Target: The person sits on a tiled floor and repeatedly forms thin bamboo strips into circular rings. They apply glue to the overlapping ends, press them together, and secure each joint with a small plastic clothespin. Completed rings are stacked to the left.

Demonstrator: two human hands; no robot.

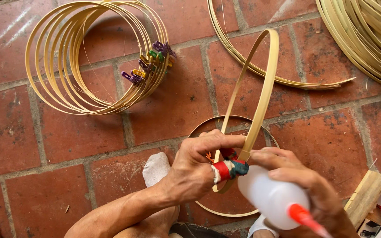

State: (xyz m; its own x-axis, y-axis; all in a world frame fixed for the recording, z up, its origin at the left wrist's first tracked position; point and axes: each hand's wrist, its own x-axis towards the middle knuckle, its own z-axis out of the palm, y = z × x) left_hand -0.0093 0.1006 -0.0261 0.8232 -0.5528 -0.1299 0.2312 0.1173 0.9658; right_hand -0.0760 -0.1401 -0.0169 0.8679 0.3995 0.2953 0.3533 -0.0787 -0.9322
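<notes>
My left hand (pixel 195 165) pinches the overlapping ends of a thin bamboo strip bent into a hoop (pixel 261 94); the thumb is wrapped in red, white and blue tape. My right hand (pixel 307 185) grips a white squeeze bottle (pixel 270 198) with a red nozzle, right beside the hoop's joint. Both hands meet at the lower end of the hoop, which stands tilted above the floor.
A stack of finished bamboo hoops (pixel 67 57) held by coloured clips (pixel 151 61) lies upper left on the red brick floor (pixel 31 132). Another hoop (pixel 199 130) lies flat under my hands. Loose bamboo strips (pixel 371 39) pile at upper right. A wooden box (pixel 369 194) with more bottles sits lower right. A white-socked foot (pixel 155 169) is below.
</notes>
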